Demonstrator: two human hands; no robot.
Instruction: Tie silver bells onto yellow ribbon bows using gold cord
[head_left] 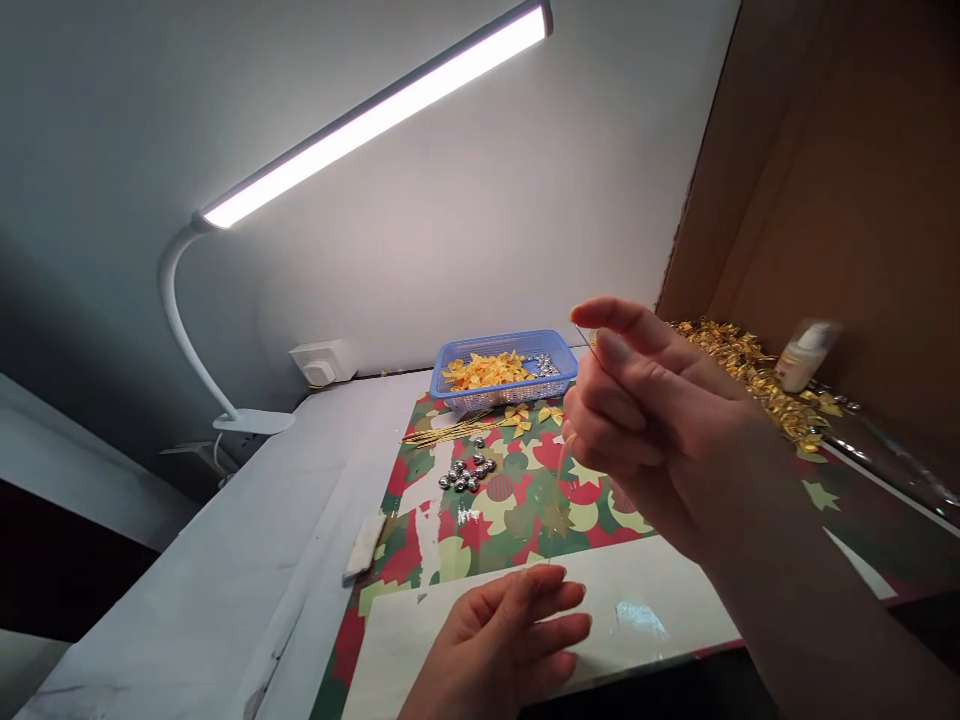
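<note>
Status, left to right: we read this as partway through, with plenty of loose stock unused.

White block (365, 547) lies at the left edge of the patterned mat (517, 548); we see no sign of it in use. Gold stems (450, 432) sit bundled toward the far side, unattached as far as we can see. Silver bells (466, 474) are in a loose cluster nearer us, none visibly joined to anything. Our left hand (499, 635) is low over the near white sheet (660, 590), fingers half-spread and lightly curled, nothing visible in the grasp. Blue basket (511, 398), far side, is well stocked with yellow petals (487, 372), silver pieces at its right end. A few petal shapes (517, 418) are laid out just in front of it. Our right hand (652, 400) is raised right of centre, index finger and thumb pinched on a thin needle-like piece (586, 340), other fingers folded in. Gold heap (791, 412) at far right might be finished output; we can't confirm. Bottle (802, 358) stands beside it.

Looks: pinched piece is slim, straight, pale and slightly shiny, slanting from fingertip down to thumb. Lower end is hidden by our fingers. Faint yellowish strand shows below the hand; too blurred for us to tell whether it connects.
</note>
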